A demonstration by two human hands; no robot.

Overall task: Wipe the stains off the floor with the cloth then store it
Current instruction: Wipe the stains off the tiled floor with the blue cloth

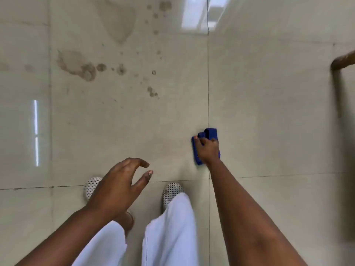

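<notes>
A folded blue cloth (211, 133) lies on the beige tiled floor (269, 112), on the grout line right of centre. My right hand (208, 150) covers its near half, fingers closed over it. Brown stains (86, 69) spread across the tile ahead and to the left, with a large pale patch (119, 22) and several small spots (152, 91) trailing toward the cloth. My left hand (123, 181) hovers above my feet, fingers spread and curled, holding nothing.
My feet in white perforated shoes (171, 192) and white trousers (169, 231) stand at the near edge. A brown wooden furniture leg (342, 61) enters at the right edge. Ceiling light reflects off the glossy tiles (194, 14).
</notes>
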